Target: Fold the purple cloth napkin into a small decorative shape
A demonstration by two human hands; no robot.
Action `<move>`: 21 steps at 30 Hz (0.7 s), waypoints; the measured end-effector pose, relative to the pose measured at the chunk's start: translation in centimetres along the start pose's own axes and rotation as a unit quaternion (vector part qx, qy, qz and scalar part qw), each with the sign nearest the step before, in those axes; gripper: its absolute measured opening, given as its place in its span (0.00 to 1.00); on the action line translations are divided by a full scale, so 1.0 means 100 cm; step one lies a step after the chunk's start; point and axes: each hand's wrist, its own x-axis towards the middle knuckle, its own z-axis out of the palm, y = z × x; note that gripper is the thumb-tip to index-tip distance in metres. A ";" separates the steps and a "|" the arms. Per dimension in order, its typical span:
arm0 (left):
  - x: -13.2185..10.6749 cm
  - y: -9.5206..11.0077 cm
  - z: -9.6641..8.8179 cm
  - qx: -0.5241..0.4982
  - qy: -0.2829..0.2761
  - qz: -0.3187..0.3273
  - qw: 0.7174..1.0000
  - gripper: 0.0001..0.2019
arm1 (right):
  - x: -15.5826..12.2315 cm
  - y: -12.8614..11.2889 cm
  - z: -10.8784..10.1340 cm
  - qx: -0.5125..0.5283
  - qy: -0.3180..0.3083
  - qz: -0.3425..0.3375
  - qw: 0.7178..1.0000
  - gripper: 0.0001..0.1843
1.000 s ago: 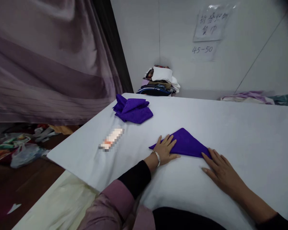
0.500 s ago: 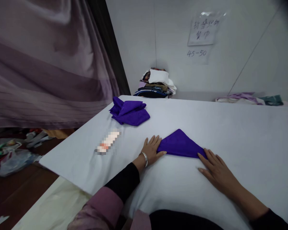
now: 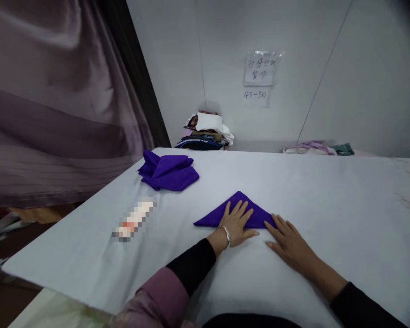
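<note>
A purple cloth (image 3: 225, 210) folded into a flat triangle lies on the white table (image 3: 314, 191) in front of me. My left hand (image 3: 237, 223) rests flat on the middle of the triangle, fingers stretched out, a silver bracelet on the wrist. My right hand (image 3: 287, 241) lies flat on the table with its fingertips touching the triangle's right corner. Neither hand holds anything.
A loose heap of purple cloths (image 3: 169, 171) sits at the table's far left. A small blurred object (image 3: 134, 219) lies near the left edge. Folded clothes (image 3: 205, 131) are piled against the back wall under a paper sign (image 3: 259, 72). A mauve curtain (image 3: 54, 100) hangs at left.
My left hand slid from the triangle's left corner onto its middle. My right hand stayed at the right corner. The view shifted so the table looks wider.
</note>
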 end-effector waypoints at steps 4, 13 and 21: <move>-0.001 -0.003 0.011 -0.005 -0.032 -0.001 0.999 0.37 | 0.000 0.000 -0.001 0.008 -0.008 -0.002 1.000 0.33; -0.002 -0.005 0.011 -0.009 -0.023 0.001 1.000 0.37 | 0.005 0.004 -0.013 0.011 -0.015 -0.004 1.000 0.32; 0.000 -0.005 0.016 -0.009 -0.025 0.005 1.000 0.32 | 0.071 -0.061 -0.059 0.111 -0.030 -0.051 0.992 0.37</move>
